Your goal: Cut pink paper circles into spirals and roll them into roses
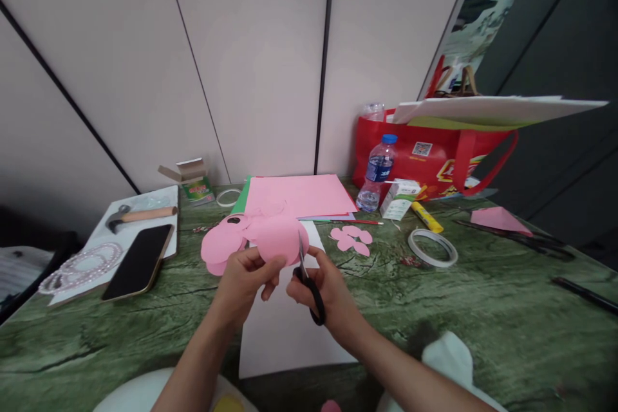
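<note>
Pinched in my left hand [251, 273] is a rounded piece of pink paper [279, 238], held up over a white sheet [284, 341]. My right hand [322, 290] grips black-handled scissors [316, 299], whose blades meet the right edge of that pink piece. Just left of it, more rounded pink pieces [219, 248] lie on the green table. Several small pink petal shapes [346, 243] rest to the right of the white sheet. Behind my hands lies a stack of coloured sheets with pink paper [299, 194] on top.
A phone [138, 262], hammer [145, 214] and beads [84, 268] lie at left. An opened box [197, 188] stands behind them. At right are a water bottle [378, 174], small carton [400, 198], glue tube [427, 217], tape roll [432, 248] and red bag [434, 154].
</note>
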Demonstrator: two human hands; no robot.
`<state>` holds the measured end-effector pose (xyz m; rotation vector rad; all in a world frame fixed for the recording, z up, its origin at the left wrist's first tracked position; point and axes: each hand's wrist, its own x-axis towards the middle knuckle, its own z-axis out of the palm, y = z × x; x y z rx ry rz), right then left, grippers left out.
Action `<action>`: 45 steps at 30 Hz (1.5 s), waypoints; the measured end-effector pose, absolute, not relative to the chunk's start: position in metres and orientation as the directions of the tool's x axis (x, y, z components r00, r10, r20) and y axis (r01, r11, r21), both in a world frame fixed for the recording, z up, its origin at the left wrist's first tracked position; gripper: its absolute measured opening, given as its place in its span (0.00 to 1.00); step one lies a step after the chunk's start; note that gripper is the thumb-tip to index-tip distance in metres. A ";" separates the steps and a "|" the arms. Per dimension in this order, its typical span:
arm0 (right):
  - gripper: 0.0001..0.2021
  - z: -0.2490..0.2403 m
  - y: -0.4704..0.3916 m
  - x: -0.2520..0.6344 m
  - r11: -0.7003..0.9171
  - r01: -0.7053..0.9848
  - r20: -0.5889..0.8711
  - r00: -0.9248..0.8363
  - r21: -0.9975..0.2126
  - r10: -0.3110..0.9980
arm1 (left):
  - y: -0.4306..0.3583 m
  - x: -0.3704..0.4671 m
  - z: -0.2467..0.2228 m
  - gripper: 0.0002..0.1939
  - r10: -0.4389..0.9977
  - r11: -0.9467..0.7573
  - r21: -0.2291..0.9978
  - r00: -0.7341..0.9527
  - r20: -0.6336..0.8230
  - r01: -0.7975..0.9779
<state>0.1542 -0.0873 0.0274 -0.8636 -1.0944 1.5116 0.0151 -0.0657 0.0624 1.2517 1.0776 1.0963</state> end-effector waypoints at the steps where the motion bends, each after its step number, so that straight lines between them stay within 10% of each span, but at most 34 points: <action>1: 0.29 0.027 -0.087 0.154 -0.045 -0.312 0.021 -0.205 -0.949 0.979 | -0.066 0.015 0.062 0.14 0.988 0.014 1.000 0.156 -0.010 -0.027; 31: 0.29 0.027 -0.090 0.153 -0.041 -0.158 -0.004 -0.225 -0.987 0.974 | -0.067 0.016 0.064 0.14 0.975 0.069 0.990 0.219 -0.042 -0.119; 45: 0.31 0.028 -0.087 0.154 -0.062 -0.363 0.025 -0.229 -0.930 0.973 | -0.065 0.013 0.059 0.13 0.976 0.036 0.999 0.214 -0.029 -0.027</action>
